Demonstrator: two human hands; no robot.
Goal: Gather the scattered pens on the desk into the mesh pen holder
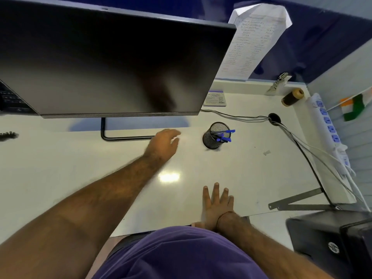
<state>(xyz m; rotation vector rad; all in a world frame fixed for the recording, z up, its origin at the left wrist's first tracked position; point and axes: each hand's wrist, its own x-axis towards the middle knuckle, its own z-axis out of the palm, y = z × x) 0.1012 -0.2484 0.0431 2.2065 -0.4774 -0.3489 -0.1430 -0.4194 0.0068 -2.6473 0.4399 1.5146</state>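
Note:
A black mesh pen holder (pixel 211 140) stands upright on the white desk (pixel 231 168), right of the monitor stand. Several blue-capped pens (pixel 225 134) lean inside it, their tops above the rim. My left hand (pixel 164 142) hovers over the desk a short way left of the holder, fingers loosely curled and apart, with nothing in it. Near the desk's front edge my right hand (pixel 218 204) lies flat, palm down, fingers spread, holding nothing. I see no loose pens on the desk top.
A large dark monitor (pixel 112 63) overhangs the back left on a black stand (pixel 112 137). Cables (pixel 298 141) run down the right side by a white power strip (pixel 330 133). A thread spool (pixel 291 96), a metal ruler (pixel 298 200) and a black printer (pixel 332 242) lie right.

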